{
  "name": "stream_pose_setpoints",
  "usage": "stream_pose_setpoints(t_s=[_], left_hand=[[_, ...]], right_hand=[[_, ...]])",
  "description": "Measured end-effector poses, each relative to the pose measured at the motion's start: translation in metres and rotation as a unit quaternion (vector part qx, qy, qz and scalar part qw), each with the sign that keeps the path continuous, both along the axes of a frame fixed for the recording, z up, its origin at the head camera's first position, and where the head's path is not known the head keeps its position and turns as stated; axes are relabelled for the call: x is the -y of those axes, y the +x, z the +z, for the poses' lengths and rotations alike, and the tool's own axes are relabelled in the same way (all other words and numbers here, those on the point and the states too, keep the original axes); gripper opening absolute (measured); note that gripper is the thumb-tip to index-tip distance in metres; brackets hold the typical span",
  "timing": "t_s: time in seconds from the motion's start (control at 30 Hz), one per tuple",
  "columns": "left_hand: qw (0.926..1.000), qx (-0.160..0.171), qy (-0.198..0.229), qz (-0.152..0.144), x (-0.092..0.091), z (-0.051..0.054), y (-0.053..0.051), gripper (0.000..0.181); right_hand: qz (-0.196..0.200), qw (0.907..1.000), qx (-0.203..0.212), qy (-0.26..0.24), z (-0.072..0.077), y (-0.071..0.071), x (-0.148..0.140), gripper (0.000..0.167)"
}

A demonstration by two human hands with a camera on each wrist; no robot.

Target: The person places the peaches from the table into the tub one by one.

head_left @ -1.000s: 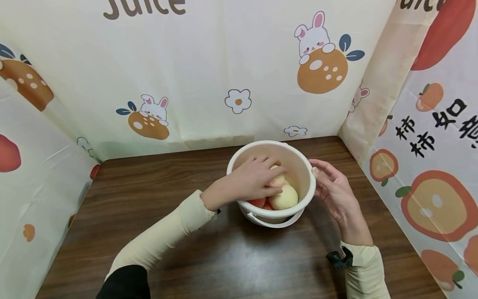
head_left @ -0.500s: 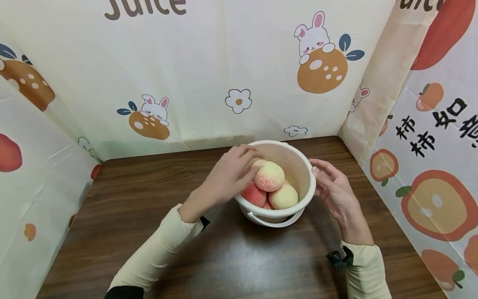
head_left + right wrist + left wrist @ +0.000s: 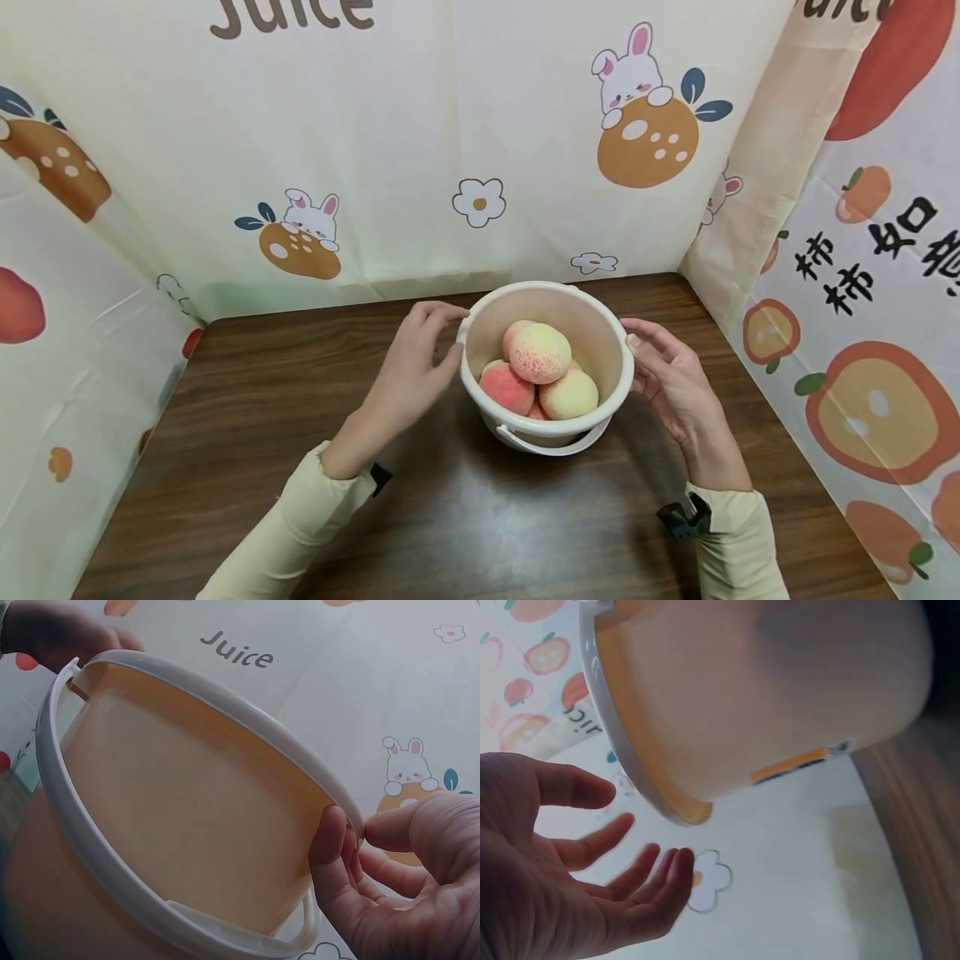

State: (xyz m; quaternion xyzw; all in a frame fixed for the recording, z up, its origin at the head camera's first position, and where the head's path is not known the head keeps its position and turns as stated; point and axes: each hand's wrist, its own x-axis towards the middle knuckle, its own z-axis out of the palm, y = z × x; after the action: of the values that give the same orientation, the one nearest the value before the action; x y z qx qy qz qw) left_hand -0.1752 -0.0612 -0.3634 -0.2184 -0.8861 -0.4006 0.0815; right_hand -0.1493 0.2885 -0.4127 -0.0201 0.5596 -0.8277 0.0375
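Observation:
A white bucket (image 3: 480, 392) stands on the table, its handle lowered at the front. Several peaches are piled in it, with a yellow-pink peach (image 3: 540, 353) on top, a red peach (image 3: 507, 388) at left and a pale yellow peach (image 3: 570, 395) at right. My left hand (image 3: 408, 367) is by the bucket's left rim, holding nothing; in the left wrist view its fingers (image 3: 585, 847) are bent loosely and apart from the rim. On the opposite side, my right hand (image 3: 678, 387) pinches the rim between thumb and fingers, as the right wrist view shows (image 3: 405, 877).
The dark wooden table (image 3: 262, 417) extends left and in front of the bucket. A printed cloth wall (image 3: 412, 150) rises behind it, and another patterned cloth (image 3: 885, 275) borders the right side. A small red object (image 3: 191, 343) is at the table's far left edge.
My left hand has let go of the yellow-pink peach, lifted out of the bucket and moved left to its rim. My right hand has stayed at the right rim.

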Motion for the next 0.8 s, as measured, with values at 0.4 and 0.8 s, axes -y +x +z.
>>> stream_pose_setpoints(t_s=[0.4, 0.8], left_hand=[[0.9791, 0.181, 0.086, -0.037, 0.016, -0.022, 0.004, 0.050], [0.8926, 0.342, 0.287, -0.059, 0.012, -0.019, 0.001, 0.059]], right_hand=[[0.016, 0.9997, 0.009, 0.015, 0.001, -0.001, -0.002, 0.027], [0.016, 0.9993, 0.017, 0.030, 0.003, -0.003, -0.001, 0.028]])
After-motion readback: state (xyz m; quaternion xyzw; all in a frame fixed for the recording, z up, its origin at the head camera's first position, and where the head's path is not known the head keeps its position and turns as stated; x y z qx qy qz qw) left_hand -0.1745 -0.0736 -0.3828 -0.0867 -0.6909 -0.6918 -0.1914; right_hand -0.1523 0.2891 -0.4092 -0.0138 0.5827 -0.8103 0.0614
